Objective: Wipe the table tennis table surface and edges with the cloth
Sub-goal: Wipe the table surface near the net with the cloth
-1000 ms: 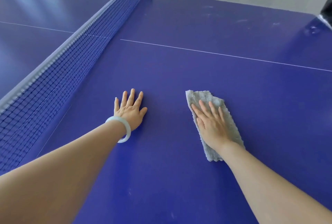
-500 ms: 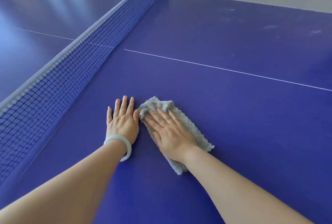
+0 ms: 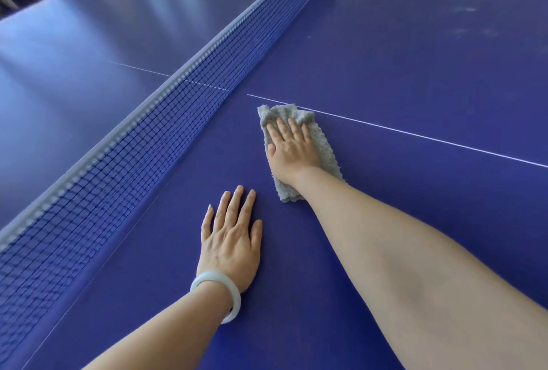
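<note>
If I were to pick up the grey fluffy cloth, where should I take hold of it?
Probably pinch the near short end of the grey fluffy cloth, coming down from the near side: it lies flat on the blue table, and the right hand covers its middle.

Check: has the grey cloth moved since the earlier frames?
Yes. The grey cloth under the right hand has slid forward: its far end now reaches the white centre line, where earlier it lay well short of it.
</note>
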Tool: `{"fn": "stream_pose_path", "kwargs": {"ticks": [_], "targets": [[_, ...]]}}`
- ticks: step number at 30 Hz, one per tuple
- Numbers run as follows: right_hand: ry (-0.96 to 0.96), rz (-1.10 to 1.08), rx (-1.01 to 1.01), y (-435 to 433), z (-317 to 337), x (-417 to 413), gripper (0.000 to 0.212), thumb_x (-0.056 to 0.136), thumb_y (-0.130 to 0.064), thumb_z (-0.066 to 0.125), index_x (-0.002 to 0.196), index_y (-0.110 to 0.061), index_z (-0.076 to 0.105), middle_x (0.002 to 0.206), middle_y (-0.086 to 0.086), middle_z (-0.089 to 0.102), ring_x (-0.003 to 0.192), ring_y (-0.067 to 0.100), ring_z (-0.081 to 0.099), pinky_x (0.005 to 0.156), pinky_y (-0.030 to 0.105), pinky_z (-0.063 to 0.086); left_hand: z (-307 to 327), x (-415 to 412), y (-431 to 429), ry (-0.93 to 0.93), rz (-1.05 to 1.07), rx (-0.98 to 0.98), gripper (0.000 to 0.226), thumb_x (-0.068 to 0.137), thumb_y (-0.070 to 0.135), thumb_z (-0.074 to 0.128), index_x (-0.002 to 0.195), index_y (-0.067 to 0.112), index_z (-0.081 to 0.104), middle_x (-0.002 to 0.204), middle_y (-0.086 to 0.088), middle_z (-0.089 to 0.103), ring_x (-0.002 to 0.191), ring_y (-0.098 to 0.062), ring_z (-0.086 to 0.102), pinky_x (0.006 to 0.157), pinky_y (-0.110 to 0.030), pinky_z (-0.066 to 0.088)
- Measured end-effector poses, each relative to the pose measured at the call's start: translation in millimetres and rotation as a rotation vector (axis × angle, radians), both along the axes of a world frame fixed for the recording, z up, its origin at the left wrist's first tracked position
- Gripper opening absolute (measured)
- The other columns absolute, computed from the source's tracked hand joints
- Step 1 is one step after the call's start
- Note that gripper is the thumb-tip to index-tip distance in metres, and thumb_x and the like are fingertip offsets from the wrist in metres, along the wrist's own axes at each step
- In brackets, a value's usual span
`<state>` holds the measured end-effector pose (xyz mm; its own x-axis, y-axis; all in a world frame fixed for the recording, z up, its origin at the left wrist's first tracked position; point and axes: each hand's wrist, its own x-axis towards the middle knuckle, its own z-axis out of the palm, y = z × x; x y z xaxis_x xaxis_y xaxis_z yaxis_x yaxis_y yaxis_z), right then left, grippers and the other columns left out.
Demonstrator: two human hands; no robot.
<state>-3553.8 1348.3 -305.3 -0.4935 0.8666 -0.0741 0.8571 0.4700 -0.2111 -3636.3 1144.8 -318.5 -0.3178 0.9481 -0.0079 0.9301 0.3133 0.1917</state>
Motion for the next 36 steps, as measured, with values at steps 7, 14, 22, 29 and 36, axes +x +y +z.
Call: {"fn": "stream_pose_path", "kwargs": {"ticks": [7,14,22,29,36], "targets": [[0.013,-0.292,0.021,-12.7,-3.4,138.4,0.057,0.106,-0.032,0.016,0.161,-0.021,0.005,0.169,0.000,-0.002,0.155,0.021,-0.007,0.125,0.043,-0.008,1.1,1.9,0.9,-0.013,0.007,-0.004,0.055,0.103,0.046,0.019,0.157,0.038,0.010,0.164,0.016,0.001,0.151,-0.006,-0.006,0.122,-0.033,-0.008],[-0.056,-0.650,0.025,-98.2,-4.9,325.2,0.057,0.106,-0.031,0.013,0.161,-0.020,0.004,0.169,0.002,-0.002,0.155,0.021,-0.003,0.126,0.043,-0.004,1.8,3.8,0.6,-0.011,0.005,-0.019,0.055,0.104,0.043,0.019,0.157,0.033,0.013,0.165,0.010,0.006,0.152,-0.011,-0.001,0.123,-0.036,-0.006],[0.210,-0.855,0.060,-220.1,23.1,348.5,0.046,0.109,-0.016,0.030,0.154,-0.016,0.037,0.160,0.000,0.034,0.147,0.016,0.029,0.118,0.028,0.019,30.3,75.2,-13.5,-0.051,-0.304,0.054,0.056,0.106,0.033,0.024,0.158,0.019,0.011,0.166,-0.003,0.003,0.153,-0.021,-0.003,0.123,-0.036,-0.005],[0.342,-0.641,0.166,-294.2,50.4,257.8,0.037,0.090,-0.046,0.045,0.116,-0.040,0.070,0.121,-0.021,0.067,0.117,0.002,0.059,0.097,0.031,0.046,21.1,200.0,-65.8,0.030,-0.614,-0.082,0.061,0.106,0.039,0.017,0.157,0.016,-0.009,0.164,-0.003,-0.017,0.151,-0.023,-0.018,0.122,-0.042,-0.012],[0.489,-0.501,0.018,-303.3,6.2,214.6,0.046,0.110,-0.025,0.030,0.155,-0.017,0.034,0.164,-0.002,0.025,0.154,0.011,0.010,0.125,0.028,0.005,3.9,197.7,-80.3,0.230,-0.700,-0.111,0.082,0.096,0.051,0.020,0.142,0.016,-0.038,0.160,-0.008,-0.030,0.145,-0.028,-0.032,0.120,-0.047,-0.015]]}}
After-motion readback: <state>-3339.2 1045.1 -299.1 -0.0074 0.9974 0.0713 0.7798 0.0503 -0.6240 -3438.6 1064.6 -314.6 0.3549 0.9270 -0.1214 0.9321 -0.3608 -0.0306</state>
